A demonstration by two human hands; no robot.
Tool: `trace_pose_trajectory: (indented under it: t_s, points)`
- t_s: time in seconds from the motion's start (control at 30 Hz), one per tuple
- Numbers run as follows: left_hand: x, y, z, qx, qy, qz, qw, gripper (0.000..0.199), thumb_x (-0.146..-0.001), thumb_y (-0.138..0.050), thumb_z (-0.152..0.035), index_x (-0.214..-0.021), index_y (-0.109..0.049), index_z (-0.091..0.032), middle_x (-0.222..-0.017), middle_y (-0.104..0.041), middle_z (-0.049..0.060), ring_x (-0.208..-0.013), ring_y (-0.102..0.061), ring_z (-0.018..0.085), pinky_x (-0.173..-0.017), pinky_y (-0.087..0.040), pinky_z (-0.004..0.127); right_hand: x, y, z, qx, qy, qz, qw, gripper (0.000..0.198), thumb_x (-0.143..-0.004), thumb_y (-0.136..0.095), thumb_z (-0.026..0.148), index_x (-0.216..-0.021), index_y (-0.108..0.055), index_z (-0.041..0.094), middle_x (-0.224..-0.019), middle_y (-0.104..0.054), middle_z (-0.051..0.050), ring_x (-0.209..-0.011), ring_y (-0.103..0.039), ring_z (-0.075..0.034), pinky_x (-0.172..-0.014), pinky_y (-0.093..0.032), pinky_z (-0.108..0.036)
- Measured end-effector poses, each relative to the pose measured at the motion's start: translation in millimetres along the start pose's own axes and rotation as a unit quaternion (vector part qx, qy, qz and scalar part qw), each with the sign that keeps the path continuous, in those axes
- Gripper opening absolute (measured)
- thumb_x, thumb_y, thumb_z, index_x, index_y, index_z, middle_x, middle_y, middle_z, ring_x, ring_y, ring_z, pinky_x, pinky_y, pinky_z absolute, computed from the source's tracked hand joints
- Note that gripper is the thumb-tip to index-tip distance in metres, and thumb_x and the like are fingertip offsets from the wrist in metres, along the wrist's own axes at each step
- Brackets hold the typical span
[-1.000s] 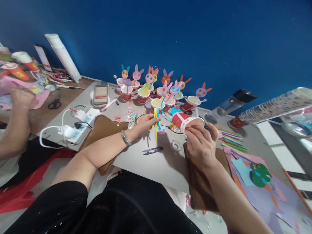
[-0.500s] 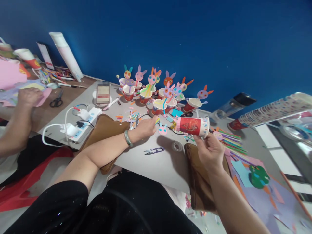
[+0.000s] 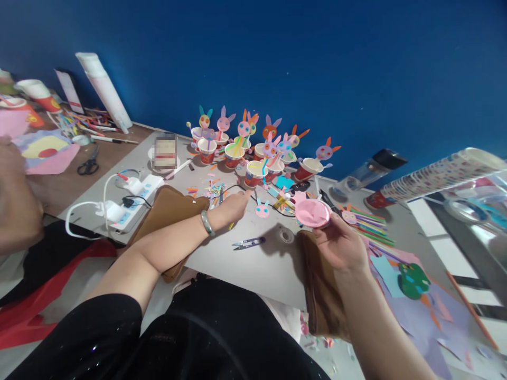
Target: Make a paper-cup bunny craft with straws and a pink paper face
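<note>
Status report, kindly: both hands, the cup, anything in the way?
Left hand closed, yellow strip peeking beneath. Right hand holding cup, pink end showing. Snips, tape roll nearby, neither touched.

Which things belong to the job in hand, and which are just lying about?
Likely the job's:
pink-based paper cup in the right hand
rabbit-face cutout
thread snips
tape roll
stacked paper cups

Just lying about, probably:
power strip
black-lidded clear bottle

Grey table (image 3: 273, 277): snips (image 3: 249, 243), tape roll (image 3: 281, 234), rabbit face (image 3: 262, 212) mid-table; rabbit cups (image 3: 234, 157) along wall (image 3: 253, 53); power strip (image 3: 146, 196) left; bottle (image 3: 358, 177), cup stack (image 3: 428, 179), straws (image 3: 374, 229), paper (image 3: 384, 274) right.
</note>
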State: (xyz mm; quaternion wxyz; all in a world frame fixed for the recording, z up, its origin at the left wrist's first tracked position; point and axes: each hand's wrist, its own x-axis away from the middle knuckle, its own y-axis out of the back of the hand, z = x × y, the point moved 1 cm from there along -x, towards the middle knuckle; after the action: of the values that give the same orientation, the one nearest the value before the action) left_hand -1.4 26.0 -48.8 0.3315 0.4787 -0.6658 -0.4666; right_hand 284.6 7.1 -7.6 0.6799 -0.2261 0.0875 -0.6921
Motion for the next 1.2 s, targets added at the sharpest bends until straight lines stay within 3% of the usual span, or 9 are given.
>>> trace_pose_trajectory:
  t_s: [0.23,0.33,0.5,0.6,0.73,0.87,0.93,1.07,1.2]
  points:
    - [2,13,-7,0.008,-0.013,-0.05,0.999,0.029,-0.087,-0.051,-0.013,-0.112,-0.064,-0.01,-0.119,-0.062,0.02,-0.108,-0.061,0.03,-0.092,-0.049,0.044,1,-4,-7,0.103,0.079,0.061,0.99,0.024,-0.08,-0.076,0.04,-0.078,-0.06,0.022,-0.072,-0.063,0.003,-0.059,-0.058,-0.011,-0.047,-0.05,-0.021]
    - [1,17,-15,0.189,-0.081,-0.085,0.975,0.022,-0.094,-0.052,-0.028,-0.1,-0.068,-0.014,-0.105,-0.066,0.013,-0.102,-0.061,0.023,-0.093,-0.048,0.039,9,-14,-11,0.169,0.103,0.064,0.978,0.024,-0.083,-0.073,0.044,-0.083,-0.06,0.024,-0.069,-0.06,0.004,-0.055,-0.057,-0.011,-0.048,-0.051,-0.023]
    - [6,9,-33,0.573,-0.132,0.15,0.795,0.045,-0.091,-0.057,-0.054,-0.113,-0.063,-0.015,-0.099,-0.066,0.009,-0.082,-0.062,0.016,-0.074,-0.051,0.03,24,-40,-16,0.291,0.129,0.137,0.938,0.027,-0.082,-0.075,0.047,-0.083,-0.067,0.021,-0.067,-0.061,0.001,-0.054,-0.054,-0.01,-0.051,-0.048,-0.023]
    - [11,4,-40,0.625,-0.144,0.195,0.742,0.057,-0.076,-0.078,-0.051,-0.118,-0.062,-0.016,-0.107,-0.066,0.012,-0.091,-0.064,0.019,-0.08,-0.052,0.032,29,-55,-14,0.365,0.14,0.205,0.897,0.03,-0.087,-0.07,0.049,-0.083,-0.069,0.019,-0.063,-0.06,0.001,-0.054,-0.053,-0.011,-0.051,-0.046,-0.024]
    - [12,4,-39,0.619,-0.125,0.108,0.768,0.076,-0.066,-0.087,-0.044,-0.131,-0.056,-0.022,-0.12,-0.062,0.012,-0.105,-0.062,0.022,-0.087,-0.051,0.035,28,-63,-15,0.398,0.141,0.257,0.869,0.032,-0.089,-0.066,0.05,-0.084,-0.069,0.018,-0.064,-0.061,0.0,-0.051,-0.05,-0.01,-0.048,-0.043,-0.023]
    - [11,7,-37,0.521,-0.202,0.064,0.826,0.035,-0.076,-0.078,-0.047,-0.087,-0.069,-0.015,-0.102,-0.066,0.009,-0.096,-0.061,0.019,-0.086,-0.048,0.031,21,-55,-24,0.4,0.147,0.223,0.877,0.027,-0.089,-0.067,0.045,-0.095,-0.068,0.019,-0.076,-0.068,-0.002,-0.06,-0.059,-0.013,-0.053,-0.049,-0.025]
    - [11,7,-36,0.514,-0.203,0.081,0.829,0.039,-0.084,-0.068,-0.051,-0.076,-0.066,-0.013,-0.084,-0.064,0.005,-0.08,-0.058,0.015,-0.075,-0.046,0.027,19,-50,-27,0.414,0.2,0.185,0.868,0.024,-0.088,-0.068,0.043,-0.097,-0.068,0.02,-0.09,-0.071,-0.006,-0.077,-0.067,-0.018,-0.061,-0.055,-0.029]
    - [9,7,-34,0.526,-0.154,0.054,0.835,0.046,-0.088,-0.06,-0.056,-0.076,-0.062,-0.012,-0.07,-0.053,-0.001,-0.065,-0.047,0.01,-0.062,-0.038,0.023,29,-45,-27,0.493,0.356,0.132,0.783,0.019,-0.087,-0.07,0.035,-0.101,-0.07,0.022,-0.117,-0.067,-0.012,-0.111,-0.064,-0.027,-0.092,-0.055,-0.045]
    - [9,10,-33,0.493,-0.136,0.011,0.859,0.047,-0.088,-0.057,-0.057,-0.07,-0.056,-0.014,-0.066,-0.045,-0.002,-0.065,-0.042,0.01,-0.061,-0.033,0.023,48,-42,-31,0.541,0.406,0.195,0.711,0.024,-0.085,-0.075,0.033,-0.106,-0.069,0.024,-0.109,-0.068,-0.01,-0.101,-0.067,-0.025,-0.088,-0.056,-0.042]
